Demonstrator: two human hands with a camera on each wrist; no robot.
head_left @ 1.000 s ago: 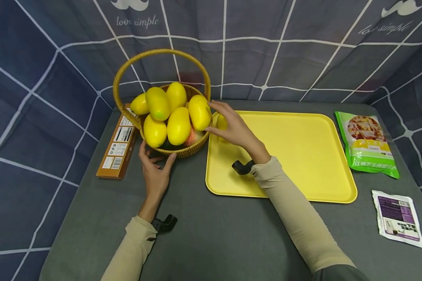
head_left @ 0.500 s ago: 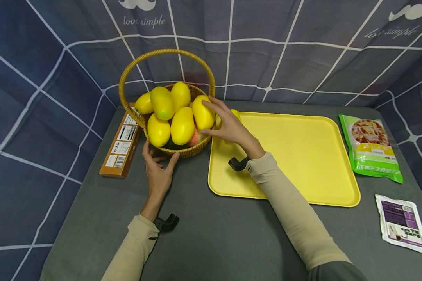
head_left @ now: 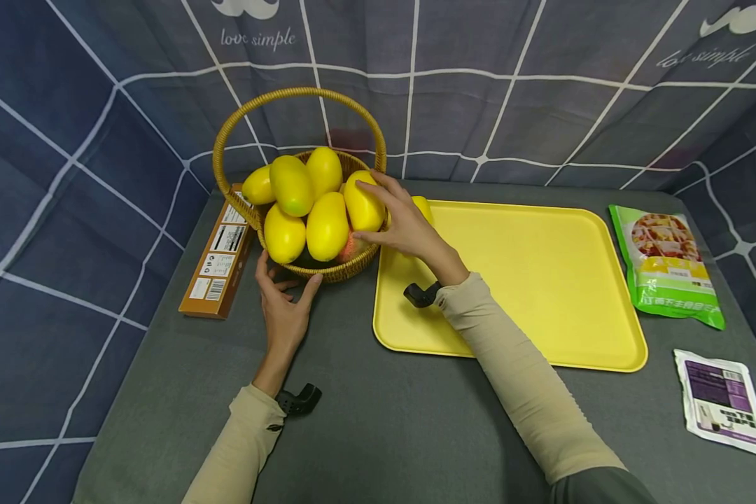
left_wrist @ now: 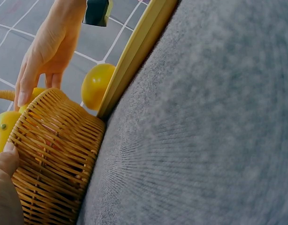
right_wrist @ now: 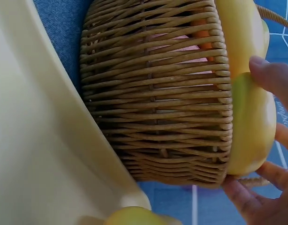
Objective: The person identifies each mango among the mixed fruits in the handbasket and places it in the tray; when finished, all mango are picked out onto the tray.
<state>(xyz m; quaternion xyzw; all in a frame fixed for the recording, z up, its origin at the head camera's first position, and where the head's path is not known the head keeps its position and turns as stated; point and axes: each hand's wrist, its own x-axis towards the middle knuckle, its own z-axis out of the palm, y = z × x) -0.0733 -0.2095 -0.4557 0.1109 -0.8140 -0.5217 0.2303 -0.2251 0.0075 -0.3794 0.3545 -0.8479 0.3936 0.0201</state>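
Observation:
A woven basket (head_left: 346, 271) with a tall arched handle is heaped with yellow mangoes (head_left: 326, 227); a reddish fruit (head_left: 353, 248) shows under them. My right hand (head_left: 409, 220) grips the mango (head_left: 364, 201) at the basket's right rim. In the right wrist view, its thumb and fingers lie on opposite sides of that mango (right_wrist: 253, 124), which still sits against the rim. My left hand (head_left: 283, 308) holds the basket's front left side, its thumb (left_wrist: 7, 161) at the rim in the left wrist view. Its other fingers are largely hidden there.
Right of the basket lies a yellow tray (head_left: 516, 280); another mango (head_left: 423, 206) lies at its back left corner, partly behind my right hand. An orange-brown box (head_left: 217, 259) lies left of the basket. A green food packet (head_left: 668, 262) and a white-purple pouch (head_left: 721, 402) lie far right.
My right hand has moved slightly left, and its fingers now reach over the mango at the rim. The left hand stays at the basket. The head view has shifted a little.

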